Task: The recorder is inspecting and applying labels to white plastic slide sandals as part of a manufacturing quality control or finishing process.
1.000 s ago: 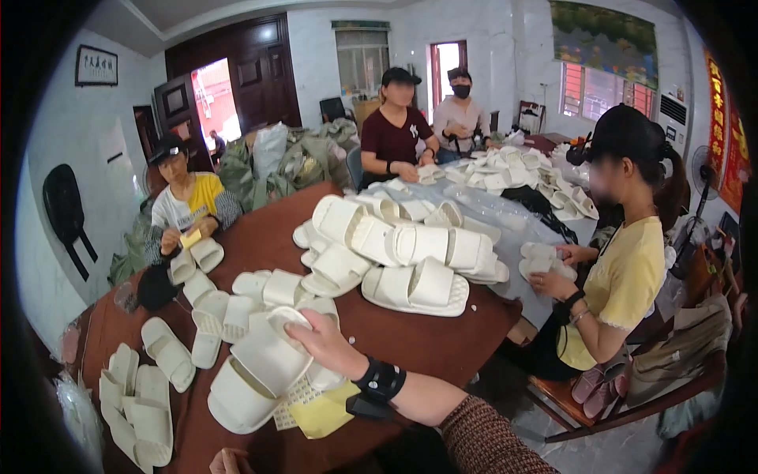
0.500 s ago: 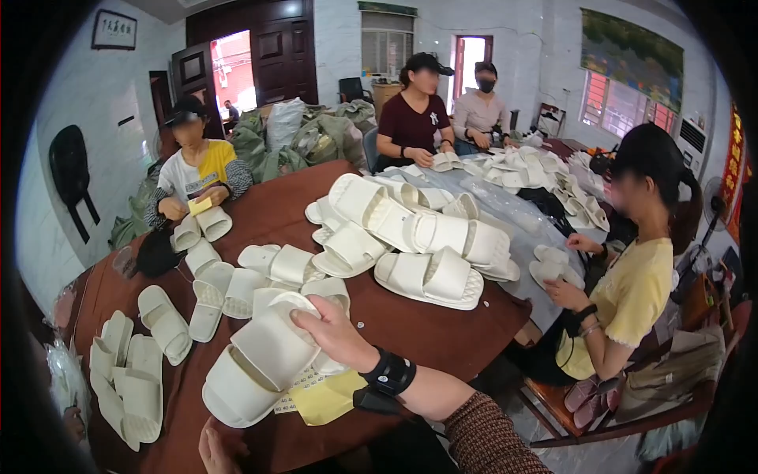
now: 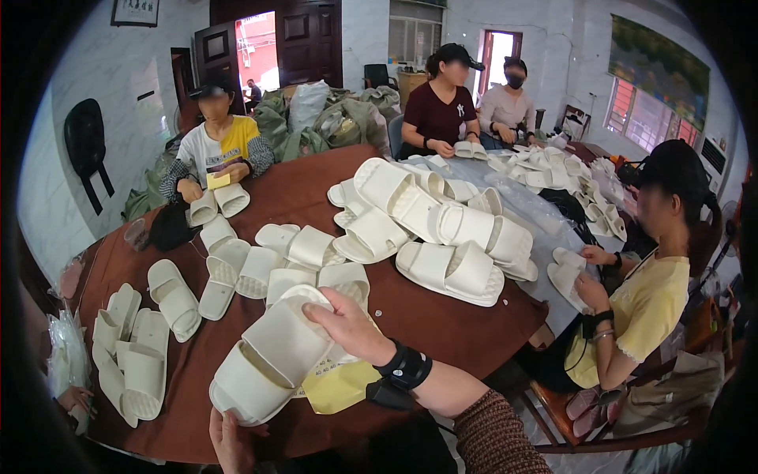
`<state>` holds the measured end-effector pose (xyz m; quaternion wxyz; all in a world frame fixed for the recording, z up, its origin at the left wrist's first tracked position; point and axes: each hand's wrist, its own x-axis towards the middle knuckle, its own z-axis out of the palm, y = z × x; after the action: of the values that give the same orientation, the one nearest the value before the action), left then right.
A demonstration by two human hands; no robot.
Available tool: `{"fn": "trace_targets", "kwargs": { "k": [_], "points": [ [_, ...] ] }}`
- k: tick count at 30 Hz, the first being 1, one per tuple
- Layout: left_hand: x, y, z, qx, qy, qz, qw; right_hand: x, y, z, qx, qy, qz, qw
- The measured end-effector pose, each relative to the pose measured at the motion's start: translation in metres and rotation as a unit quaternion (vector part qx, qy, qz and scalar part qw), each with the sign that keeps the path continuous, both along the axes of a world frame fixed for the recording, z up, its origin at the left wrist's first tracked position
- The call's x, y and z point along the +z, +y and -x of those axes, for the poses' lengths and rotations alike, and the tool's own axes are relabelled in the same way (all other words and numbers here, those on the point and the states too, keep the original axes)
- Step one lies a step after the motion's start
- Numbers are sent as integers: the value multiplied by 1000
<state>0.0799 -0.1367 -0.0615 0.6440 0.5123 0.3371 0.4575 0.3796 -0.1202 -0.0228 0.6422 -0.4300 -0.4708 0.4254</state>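
I hold a white slide slipper over the near edge of a dark brown round table. My right hand, with a black wrist strap, grips the slipper's toe end from above. My left hand holds its heel end from below at the bottom edge of the view. Under the slipper lie a yellow pad and a white sheet. More white slippers lie just beyond my hands.
A big heap of white slippers fills the table's middle, and rows of them lie at the left. Several other people sit around handling slippers: one at the right, one at the far left, two at the back. Stuffed sacks stand behind.
I have lifted the slipper off the table toward me. My left hand has come up from the bottom edge and taken its heel end. The view has shifted slightly.
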Motion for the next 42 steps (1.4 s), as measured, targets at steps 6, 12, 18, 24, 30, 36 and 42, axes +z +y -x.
{"fn": "trace_targets", "kwargs": {
  "k": [6, 12, 18, 24, 30, 36, 42],
  "points": [
    [25, -3, -4, 214, 171, -254, 928, -14, 12, -7, -36, 37, -20, 998],
    [71, -46, -18, 130, -57, -422, 896, -24, 18, -7, -46, 127, -69, 988],
    [73, -30, -7, 66, 73, -351, 931, -37, 14, -13, -86, 2, 21, 996],
    [31, 11, 90, 292, 77, -217, 928, -32, 14, -2, -1, 165, 44, 985],
    [9, 40, 200, 478, -49, -112, 870, -26, 13, 20, 143, -23, 67, 987],
    [-5, 70, 304, 480, -159, 4, 863, -28, 14, 18, 107, -149, 47, 982],
    [-2, 101, 370, 472, -284, 59, 832, -35, 18, 11, -32, -145, 35, 988]
  ]
}}
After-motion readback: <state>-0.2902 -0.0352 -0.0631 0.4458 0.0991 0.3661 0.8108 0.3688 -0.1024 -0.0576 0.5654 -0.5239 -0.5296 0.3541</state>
